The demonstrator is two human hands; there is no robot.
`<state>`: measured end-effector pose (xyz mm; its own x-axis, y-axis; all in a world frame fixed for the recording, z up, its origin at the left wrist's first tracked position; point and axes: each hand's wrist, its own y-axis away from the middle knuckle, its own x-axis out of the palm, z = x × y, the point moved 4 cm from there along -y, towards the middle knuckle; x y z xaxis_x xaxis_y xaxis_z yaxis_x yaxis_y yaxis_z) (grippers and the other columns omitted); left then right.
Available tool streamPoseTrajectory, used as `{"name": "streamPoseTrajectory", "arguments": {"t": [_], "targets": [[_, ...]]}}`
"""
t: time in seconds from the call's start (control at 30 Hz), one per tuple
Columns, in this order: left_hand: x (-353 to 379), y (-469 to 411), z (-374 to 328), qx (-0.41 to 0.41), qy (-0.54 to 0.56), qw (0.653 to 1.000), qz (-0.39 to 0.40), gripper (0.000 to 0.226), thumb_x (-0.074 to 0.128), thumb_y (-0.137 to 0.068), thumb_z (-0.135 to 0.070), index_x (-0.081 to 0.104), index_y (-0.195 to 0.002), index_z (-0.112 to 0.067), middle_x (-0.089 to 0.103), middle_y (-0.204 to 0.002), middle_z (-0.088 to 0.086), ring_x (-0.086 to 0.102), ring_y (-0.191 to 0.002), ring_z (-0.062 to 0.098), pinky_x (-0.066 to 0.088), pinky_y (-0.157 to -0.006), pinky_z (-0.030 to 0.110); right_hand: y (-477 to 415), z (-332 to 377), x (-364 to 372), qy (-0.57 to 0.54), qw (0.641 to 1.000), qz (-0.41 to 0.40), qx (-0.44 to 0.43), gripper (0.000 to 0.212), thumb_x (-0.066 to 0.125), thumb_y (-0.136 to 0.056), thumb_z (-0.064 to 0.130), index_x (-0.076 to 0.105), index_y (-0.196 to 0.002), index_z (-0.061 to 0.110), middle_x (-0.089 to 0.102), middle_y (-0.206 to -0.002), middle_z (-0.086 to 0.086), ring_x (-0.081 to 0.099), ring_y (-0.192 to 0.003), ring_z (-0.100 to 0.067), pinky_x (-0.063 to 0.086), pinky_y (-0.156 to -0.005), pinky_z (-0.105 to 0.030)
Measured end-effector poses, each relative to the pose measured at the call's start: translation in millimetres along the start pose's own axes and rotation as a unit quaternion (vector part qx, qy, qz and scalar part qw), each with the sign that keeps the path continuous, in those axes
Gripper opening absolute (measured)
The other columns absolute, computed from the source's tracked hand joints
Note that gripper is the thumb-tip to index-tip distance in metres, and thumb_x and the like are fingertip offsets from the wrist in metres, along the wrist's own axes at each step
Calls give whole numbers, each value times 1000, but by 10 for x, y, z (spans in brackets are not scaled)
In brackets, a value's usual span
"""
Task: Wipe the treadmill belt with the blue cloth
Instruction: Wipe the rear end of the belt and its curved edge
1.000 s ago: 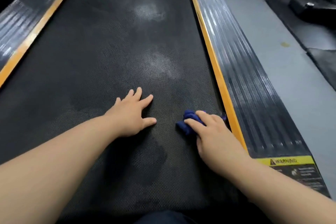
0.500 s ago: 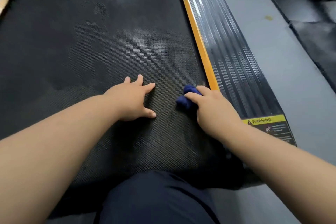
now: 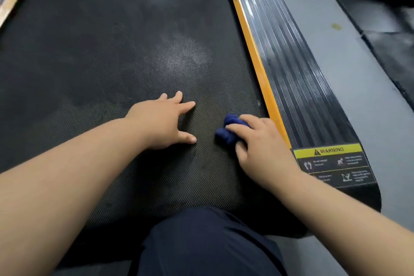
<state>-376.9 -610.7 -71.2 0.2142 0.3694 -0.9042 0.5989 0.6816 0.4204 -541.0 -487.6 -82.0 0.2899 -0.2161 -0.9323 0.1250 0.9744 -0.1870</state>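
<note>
The right hand (image 3: 264, 148) and the blue cloth (image 3: 228, 132) have slid a tiny bit back toward the person. The left hand (image 3: 160, 123) has stayed where it was.

The blue cloth is bunched up in a small lump. It sits on the treadmill belt (image 3: 112, 51), near the belt's right edge and close to the near end. The right hand lies on top of it. Its fingers (image 3: 244, 122) are bent over the cloth and grip it, and the thumb hugs the near side. Part of the cloth sticks out to the left of the hand.

The left hand rests flat on the belt, just beside the cloth but not touching it. Its fingers are spread apart and hold nothing.

The belt is black and bumpy, with a pale, dusty patch (image 3: 183, 54) farther up. A yellow strip (image 3: 253, 51) runs along its right edge, right next to the right hand. Past the strip is a dark ribbed side rail (image 3: 291, 74) with a yellow warning sticker (image 3: 331, 163) near its end. A knee in dark blue trousers (image 3: 208, 242) shows at the bottom. The grey floor (image 3: 358, 74) lies to the right.
</note>
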Motion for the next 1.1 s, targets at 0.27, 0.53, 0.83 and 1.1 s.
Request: {"name": "streamPoseTrajectory", "arguments": {"t": [0.27, 0.53, 0.83, 1.1], "targets": [[27, 45, 101, 1, 44, 998, -40, 90, 50, -68, -80, 14, -144, -51, 2, -155, -25, 9, -144, 4, 29, -111, 43, -620, -90, 178, 8, 994, -11, 106, 28, 53, -92, 37, 62, -117, 29, 46, -126, -7, 40, -110, -35, 33, -96, -40], [-88, 93, 378, 15, 135, 987, -80, 68, 69, -74, -54, 41, -136, -46, 33, -147, -24, 35, -135, 6, 30, -111, 31, -224, 65, 181, -63, 997, 16, -44, 34, 59, -80, 28, 69, -112, 30, 59, -113, -4, 50, -94, -35, 44, -90, -46], [13, 271, 960, -35, 139, 985, -94, 63, 70, -76, -48, 46, -134, -42, 28, -150, -21, 24, -140, 5, 20, -113, 28, -594, 365, 301, -31, 998, -3, 52, 30, 50, -87, 38, 64, -114, 37, 49, -114, -4, 41, -101, -32, 38, -94, -41], [128, 278, 1049, 1, 153, 984, -88, 65, 65, -80, -49, 37, -139, -44, 18, -152, -25, 12, -141, -3, 14, -116, 28, -734, 454, 369, 14, 996, -14, 82, 36, 41, -94, 39, 54, -128, 36, 46, -123, -8, 40, -106, -34, 37, -95, -44]]}}
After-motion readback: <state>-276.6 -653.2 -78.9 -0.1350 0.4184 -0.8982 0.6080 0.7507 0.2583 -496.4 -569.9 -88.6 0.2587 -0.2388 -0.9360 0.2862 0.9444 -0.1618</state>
